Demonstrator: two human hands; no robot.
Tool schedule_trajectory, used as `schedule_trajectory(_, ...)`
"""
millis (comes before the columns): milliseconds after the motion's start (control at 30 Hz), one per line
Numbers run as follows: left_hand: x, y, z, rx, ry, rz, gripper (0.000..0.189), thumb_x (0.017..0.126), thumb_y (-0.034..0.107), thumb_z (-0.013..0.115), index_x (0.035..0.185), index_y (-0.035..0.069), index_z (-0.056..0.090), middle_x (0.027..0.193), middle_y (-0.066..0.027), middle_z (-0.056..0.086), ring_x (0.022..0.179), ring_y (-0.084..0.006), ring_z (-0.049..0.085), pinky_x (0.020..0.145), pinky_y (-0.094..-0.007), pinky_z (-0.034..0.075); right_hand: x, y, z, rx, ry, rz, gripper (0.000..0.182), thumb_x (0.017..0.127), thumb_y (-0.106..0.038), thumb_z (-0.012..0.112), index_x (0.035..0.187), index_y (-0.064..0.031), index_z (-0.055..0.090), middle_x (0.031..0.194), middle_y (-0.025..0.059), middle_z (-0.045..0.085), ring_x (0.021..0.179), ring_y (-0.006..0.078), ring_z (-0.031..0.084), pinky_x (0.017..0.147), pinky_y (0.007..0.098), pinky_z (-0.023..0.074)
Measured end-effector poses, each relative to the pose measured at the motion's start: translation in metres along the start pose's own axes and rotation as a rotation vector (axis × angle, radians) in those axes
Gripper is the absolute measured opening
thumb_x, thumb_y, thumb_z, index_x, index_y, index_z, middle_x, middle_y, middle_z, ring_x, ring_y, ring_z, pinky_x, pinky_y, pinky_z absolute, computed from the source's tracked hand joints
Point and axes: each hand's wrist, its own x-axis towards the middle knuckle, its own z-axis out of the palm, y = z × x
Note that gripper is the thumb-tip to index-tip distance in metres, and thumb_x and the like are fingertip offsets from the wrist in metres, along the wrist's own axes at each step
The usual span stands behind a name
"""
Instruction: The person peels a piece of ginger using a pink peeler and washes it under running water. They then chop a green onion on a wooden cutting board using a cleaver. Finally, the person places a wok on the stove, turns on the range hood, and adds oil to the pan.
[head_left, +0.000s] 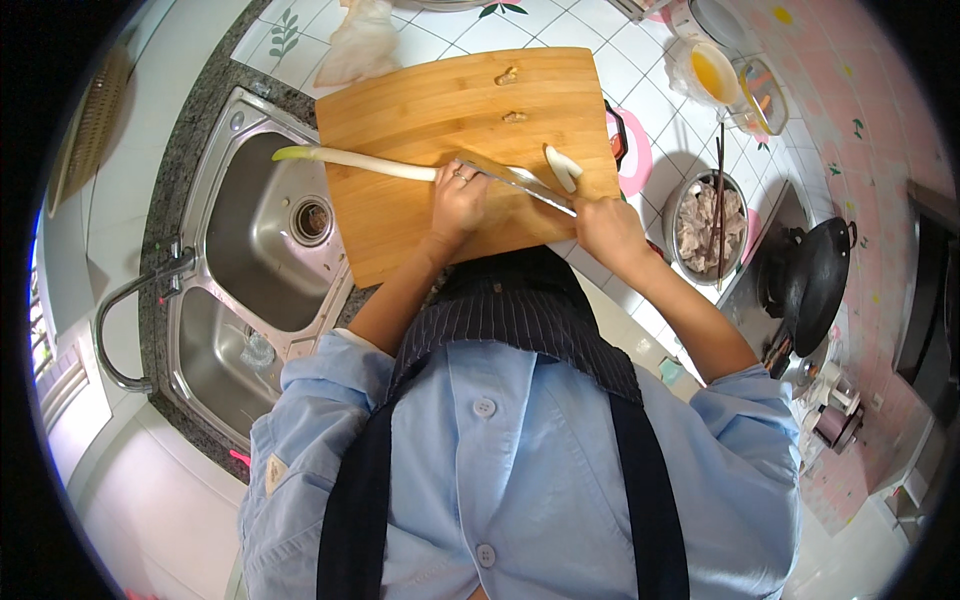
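A long green onion stalk (367, 162) lies across the wooden cutting board (405, 112), its greenish tip reaching past the board's left edge over the sink. My left hand (460, 201), with a ring on one finger, holds the stalk near its right end. In my right hand (609, 229) is the handle of a knife (517, 180), whose blade slants over the stalk beside my left fingers. White cut pieces of the stalk (562, 168) lie right of the blade. Two small brownish pieces, perhaps ginger (507, 76), rest towards the board's far side.
A double steel sink (259, 225) with a faucet (124, 285) adjoins the board on the left. To the right stand a metal bowl of pale meat-like pieces (709, 229) with chopsticks across it, a black wok (821, 285) and a bowl of yellow liquid (712, 73). A plastic bag (364, 41) lies beyond the board.
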Motion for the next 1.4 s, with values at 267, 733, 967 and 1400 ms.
schedule_trajectory(267,-0.002,-0.002,0.003,-0.089,0.048,-0.03,0.008,0.059,-0.001,0.054,0.065,0.003,0.055,0.071,-0.0053,0.054,0.072,-0.0213,0.049,0.062,-0.0311,0.037,0.027,0.007,0.01,0.211,0.063,0.096,0.018,0.07,-0.018,0.049,0.066,-0.0011,0.055,0.055,0.0178,0.052,0.053,0.0295,0.054,0.05,0.0366,0.0437)
schedule_trajectory(733,-0.001,0.001,-0.001,-0.075,0.011,-0.039,0.008,0.058,-0.002,0.054,0.065,0.001,0.055,0.069,-0.007,0.053,0.069,-0.0243,0.048,0.061,-0.032,0.038,0.009,0.007,0.002,0.065,-0.052,-0.049,0.017,0.07,-0.019,0.05,0.069,-0.0028,0.056,0.054,0.0158,0.052,0.052,0.0295,0.054,0.049,0.037,0.0432)
schedule_trajectory(967,-0.005,-0.001,0.001,-0.069,-0.031,-0.058,0.006,0.061,-0.001,0.054,0.065,0.002,0.055,0.071,-0.0067,0.053,0.072,-0.0242,0.048,0.067,-0.0335,0.038,0.038,-0.013,0.021,0.096,-0.011,0.049,0.025,0.071,-0.025,0.051,0.065,-0.0013,0.056,0.057,0.017,0.053,0.057,0.0284,0.055,0.054,0.0366,0.0438)
schedule_trajectory(1400,-0.004,0.0,-0.001,-0.079,-0.039,0.04,0.009,0.059,0.002,0.058,0.067,0.003,0.055,0.074,-0.0081,0.05,0.071,-0.0252,0.046,0.066,-0.0337,0.037,-0.01,-0.007,0.002,0.073,0.095,-0.031,0.009,0.064,-0.008,0.046,0.061,-0.0024,0.052,0.05,0.0166,0.051,0.047,0.0294,0.053,0.045,0.0373,0.0433)
